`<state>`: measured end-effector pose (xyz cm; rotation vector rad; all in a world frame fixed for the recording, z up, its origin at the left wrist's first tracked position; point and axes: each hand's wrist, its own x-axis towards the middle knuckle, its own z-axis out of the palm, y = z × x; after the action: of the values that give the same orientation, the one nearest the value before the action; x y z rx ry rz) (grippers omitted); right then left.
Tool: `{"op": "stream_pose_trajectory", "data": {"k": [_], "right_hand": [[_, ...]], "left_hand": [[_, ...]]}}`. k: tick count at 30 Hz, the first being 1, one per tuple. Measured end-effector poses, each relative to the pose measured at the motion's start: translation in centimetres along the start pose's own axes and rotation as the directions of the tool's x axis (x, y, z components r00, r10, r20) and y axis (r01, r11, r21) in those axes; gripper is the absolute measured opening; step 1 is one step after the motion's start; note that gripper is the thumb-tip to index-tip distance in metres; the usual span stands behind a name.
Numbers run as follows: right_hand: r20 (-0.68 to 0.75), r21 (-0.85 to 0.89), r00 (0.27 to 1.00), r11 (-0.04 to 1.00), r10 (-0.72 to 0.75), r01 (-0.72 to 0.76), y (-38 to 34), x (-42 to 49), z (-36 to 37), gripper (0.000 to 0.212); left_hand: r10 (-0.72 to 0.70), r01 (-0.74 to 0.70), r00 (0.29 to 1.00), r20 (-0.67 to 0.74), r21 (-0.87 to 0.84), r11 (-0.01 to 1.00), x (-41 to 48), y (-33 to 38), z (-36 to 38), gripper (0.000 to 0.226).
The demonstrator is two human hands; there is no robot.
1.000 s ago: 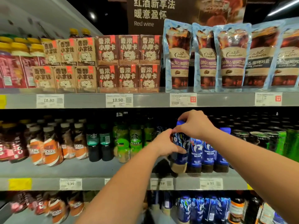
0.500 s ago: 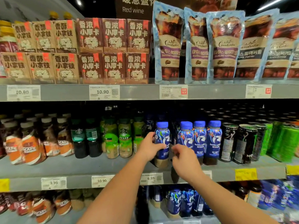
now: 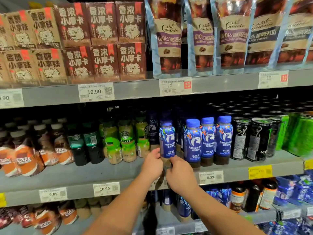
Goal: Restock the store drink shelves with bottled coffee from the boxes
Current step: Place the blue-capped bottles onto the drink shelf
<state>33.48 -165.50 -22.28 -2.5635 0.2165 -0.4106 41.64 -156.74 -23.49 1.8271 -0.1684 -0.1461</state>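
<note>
A blue Luckin coffee bottle [image 3: 167, 141] with a blue cap stands upright on the middle shelf [image 3: 101, 173], set a little further back than three matching bottles [image 3: 208, 141] to its right. My left hand [image 3: 152, 164] holds its lower left side, thumb against the label. From the right, my right hand [image 3: 181, 173] curls its fingers round the brown base. The hands hide the bottle's bottom.
Green-label Starbucks bottles [image 3: 126, 141] stand just left of the held bottle, and orange Nescafe bottles [image 3: 25, 160] further left. Black cans [image 3: 254, 138] and green cans [image 3: 298, 133] fill the right. Cartons and coffee pouches sit on the shelf above; more bottles stand below.
The bottle came down onto the shelf and slid back left of the row. My right hand dropped from its cap to its base; my left hand slid lower.
</note>
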Motion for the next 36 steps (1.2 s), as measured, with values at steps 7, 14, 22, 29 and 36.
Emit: {"op": "stream_pose_trajectory", "data": {"k": [7, 14, 22, 29, 36], "right_hand": [[0.094, -0.086, 0.991, 0.992, 0.1, -0.092, -0.5, 1.8, 1.6, 0.059], [0.172, -0.145, 0.976, 0.983, 0.137, -0.113, -0.9, 2.7, 1.6, 0.06], [0.171, -0.305, 0.97, 0.945, 0.175, -0.116, -1.1, 2.5, 2.2, 0.057], [0.121, -0.248, 0.992, 0.969, 0.041, -0.01, -0.8, 0.6, -0.9, 0.028], [0.177, -0.549, 0.984, 0.827, -0.032, 0.125, -4.0, -2.7, -2.5, 0.03]], "left_hand": [[-0.014, 0.018, 0.999, 0.034, -0.111, 0.994, 1.0, 1.7, 1.2, 0.061], [-0.125, 0.121, 0.992, -0.018, -0.144, 0.982, 1.8, 1.4, 1.1, 0.035], [-0.139, 0.147, 0.989, 0.055, -0.186, 0.971, 0.9, 2.1, 0.4, 0.029], [0.186, -0.211, 0.977, 0.108, 0.659, 0.722, -2.4, 1.6, -4.7, 0.021], [0.218, -0.301, 0.948, 0.231, 0.873, 0.384, -7.3, 1.4, -8.8, 0.032]]}}
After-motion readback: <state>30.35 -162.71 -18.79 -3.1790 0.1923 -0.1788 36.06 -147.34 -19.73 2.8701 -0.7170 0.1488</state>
